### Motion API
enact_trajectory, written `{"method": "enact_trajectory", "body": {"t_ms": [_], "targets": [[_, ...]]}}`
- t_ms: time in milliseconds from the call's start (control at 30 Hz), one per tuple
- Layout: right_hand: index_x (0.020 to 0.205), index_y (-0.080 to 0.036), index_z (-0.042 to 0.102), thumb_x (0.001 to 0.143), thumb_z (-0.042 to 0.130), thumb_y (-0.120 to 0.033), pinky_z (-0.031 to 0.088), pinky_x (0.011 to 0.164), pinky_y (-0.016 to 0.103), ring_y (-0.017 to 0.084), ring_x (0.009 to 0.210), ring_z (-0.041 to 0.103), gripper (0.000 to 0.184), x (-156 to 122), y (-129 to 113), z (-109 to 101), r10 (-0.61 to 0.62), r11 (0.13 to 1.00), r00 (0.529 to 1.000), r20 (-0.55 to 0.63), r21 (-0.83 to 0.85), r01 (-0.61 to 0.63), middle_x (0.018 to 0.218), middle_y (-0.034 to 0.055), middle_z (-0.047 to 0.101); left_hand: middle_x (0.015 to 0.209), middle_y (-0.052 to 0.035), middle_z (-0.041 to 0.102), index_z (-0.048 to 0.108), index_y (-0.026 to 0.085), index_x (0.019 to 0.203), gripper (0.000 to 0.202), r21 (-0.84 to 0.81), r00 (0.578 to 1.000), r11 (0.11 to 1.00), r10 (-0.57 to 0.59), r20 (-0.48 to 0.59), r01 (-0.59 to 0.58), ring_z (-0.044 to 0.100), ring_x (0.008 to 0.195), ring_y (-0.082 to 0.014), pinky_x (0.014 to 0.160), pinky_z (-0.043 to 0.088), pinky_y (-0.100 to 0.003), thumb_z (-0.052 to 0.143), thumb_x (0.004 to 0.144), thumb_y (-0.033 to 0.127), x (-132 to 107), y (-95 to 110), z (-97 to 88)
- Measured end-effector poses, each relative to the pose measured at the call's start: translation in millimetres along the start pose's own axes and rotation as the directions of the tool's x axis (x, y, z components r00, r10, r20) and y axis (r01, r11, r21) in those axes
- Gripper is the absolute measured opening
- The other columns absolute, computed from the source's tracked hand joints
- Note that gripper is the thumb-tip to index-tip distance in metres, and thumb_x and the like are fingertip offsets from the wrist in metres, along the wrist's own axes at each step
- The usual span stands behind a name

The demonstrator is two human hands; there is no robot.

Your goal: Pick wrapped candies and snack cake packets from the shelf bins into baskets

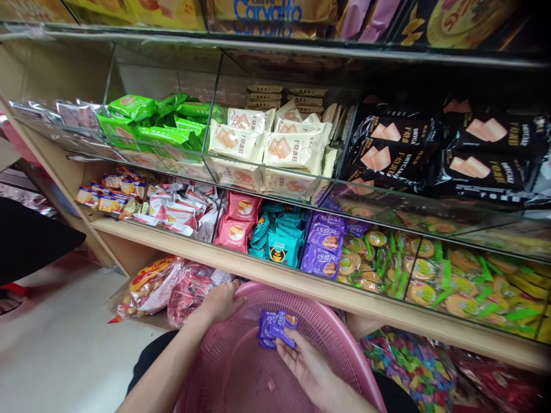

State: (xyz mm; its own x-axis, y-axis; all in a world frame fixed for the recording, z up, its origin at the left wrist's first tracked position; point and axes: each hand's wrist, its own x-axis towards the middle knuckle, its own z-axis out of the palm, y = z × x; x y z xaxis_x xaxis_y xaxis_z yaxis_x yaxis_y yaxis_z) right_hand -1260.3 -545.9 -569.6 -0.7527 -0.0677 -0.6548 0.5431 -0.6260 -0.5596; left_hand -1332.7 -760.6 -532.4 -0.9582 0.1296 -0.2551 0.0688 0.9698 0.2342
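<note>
My left hand [221,302] is closed over the far left rim of a pink plastic basket [340,338] that rests on my lap. My right hand [303,362] reaches inside the basket, palm up, with its fingers curled under a few purple snack packets [275,327] that it holds just above the basket's floor. More purple packets of the same kind [325,244] lie in a glass-fronted shelf bin straight ahead.
The wooden shelf [267,267] holds bins of pink [237,221], teal [279,235] and round green-gold snacks [424,261]. The upper glass shelf carries green [150,123], cream [269,143] and black packets [447,152]. Bagged sweets [166,287] sit on the floor at left.
</note>
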Motion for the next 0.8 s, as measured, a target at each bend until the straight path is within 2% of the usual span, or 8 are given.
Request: {"method": "enact_trajectory", "body": {"t_ms": [167, 233, 333, 433, 533, 600, 667, 800], "targets": [[0.065, -0.021, 0.051, 0.053, 0.082, -0.019, 0.058, 0.068, 0.024, 0.015, 0.071, 0.069, 0.034, 5, 10, 7, -0.039, 0.999, 0.997, -0.062, -0.016, 0.038, 0.066, -0.0008, 0.069, 0.109, -0.0168, 0.067, 0.053, 0.013, 0.114, 0.036, 0.031, 1.0, 0.999, 0.024, -0.004, -0.024, 0.062, 0.108, -0.0291, 0.088, 0.046, -0.037, 0.041, 0.089, 0.036, 0, -1, 1.3], [0.069, -0.023, 0.05, 0.054, 0.082, -0.025, 0.057, 0.059, 0.026, 0.02, 0.081, 0.07, 0.036, 7, 17, 8, -0.042, 0.998, 0.996, -0.081, -0.053, 0.038, 0.073, 0.0009, 0.07, 0.109, -0.0162, 0.067, 0.053, 0.013, 0.114, 0.036, 0.02, 1.0, 1.0, 0.02, -0.007, -0.02, 0.062, 0.108, -0.029, 0.088, 0.046, -0.036, 0.042, 0.089, 0.036, -1, -1, 1.4], [0.08, -0.025, 0.049, 0.055, 0.081, -0.038, 0.049, 0.042, 0.026, 0.028, 0.096, 0.068, 0.043, 10, 25, 10, -0.015, 0.994, 0.996, -0.09, -0.106, 0.005, 0.085, 0.0043, 0.072, 0.11, -0.0149, 0.067, 0.053, 0.015, 0.114, 0.034, 0.023, 1.0, 1.0, 0.005, -0.004, -0.005, 0.062, 0.108, -0.0279, 0.088, 0.045, -0.036, 0.042, 0.09, 0.036, -2, -1, 0.2], [0.091, -0.025, 0.049, 0.056, 0.078, -0.047, 0.042, 0.036, 0.023, 0.03, 0.099, 0.067, 0.05, 10, 30, 11, 0.053, 0.988, 0.996, -0.07, -0.141, -0.063, 0.091, 0.0075, 0.072, 0.11, -0.0145, 0.066, 0.053, 0.015, 0.114, 0.033, 0.032, 1.0, 0.999, -0.001, 0.003, 0.0, 0.062, 0.107, -0.0273, 0.088, 0.045, -0.035, 0.042, 0.09, 0.036, -4, 0, -1.8], [0.094, -0.023, 0.049, 0.061, 0.076, -0.044, 0.048, 0.044, 0.023, 0.026, 0.094, 0.069, 0.048, 6, 31, 11, 0.08, 0.985, 0.995, -0.059, -0.148, -0.088, 0.086, 0.0076, 0.072, 0.109, -0.0147, 0.067, 0.053, 0.015, 0.113, 0.032, 0.026, 1.0, 1.0, -0.001, 0.012, 0.001, 0.063, 0.105, -0.0283, 0.087, 0.045, -0.036, 0.043, 0.09, 0.035, -5, 1, -3.2], [0.094, -0.02, 0.048, 0.066, 0.075, -0.039, 0.055, 0.061, 0.026, 0.023, 0.087, 0.071, 0.042, 2, 30, 10, 0.06, 0.986, 0.996, -0.059, -0.155, -0.068, 0.079, 0.0068, 0.072, 0.108, -0.0158, 0.067, 0.053, 0.014, 0.113, 0.033, 0.024, 1.0, 1.0, 0.002, 0.01, -0.002, 0.063, 0.105, -0.0296, 0.086, 0.046, -0.037, 0.043, 0.09, 0.035, -4, 1, -3.0], [0.095, -0.017, 0.049, 0.072, 0.071, -0.036, 0.056, 0.072, 0.029, 0.022, 0.082, 0.072, 0.037, -2, 28, 9, 0.062, 0.979, 0.997, -0.048, -0.19, -0.07, 0.077, 0.0081, 0.072, 0.109, -0.0168, 0.067, 0.052, 0.013, 0.113, 0.034, 0.025, 1.0, 1.0, 0.012, 0.005, -0.012, 0.063, 0.105, -0.0303, 0.085, 0.046, -0.038, 0.043, 0.09, 0.035, -3, 0, -2.1], [0.095, -0.014, 0.051, 0.077, 0.066, -0.031, 0.056, 0.073, 0.031, 0.02, 0.076, 0.072, 0.028, -7, 26, 7, 0.143, 0.95, 0.99, 0.015, -0.283, -0.133, 0.081, 0.0113, 0.072, 0.109, -0.0158, 0.067, 0.051, 0.014, 0.113, 0.035, 0.028, 1.0, 0.999, 0.026, 0.011, -0.026, 0.062, 0.107, -0.0291, 0.086, 0.046, -0.037, 0.042, 0.09, 0.037, -1, -2, 0.1]]}}
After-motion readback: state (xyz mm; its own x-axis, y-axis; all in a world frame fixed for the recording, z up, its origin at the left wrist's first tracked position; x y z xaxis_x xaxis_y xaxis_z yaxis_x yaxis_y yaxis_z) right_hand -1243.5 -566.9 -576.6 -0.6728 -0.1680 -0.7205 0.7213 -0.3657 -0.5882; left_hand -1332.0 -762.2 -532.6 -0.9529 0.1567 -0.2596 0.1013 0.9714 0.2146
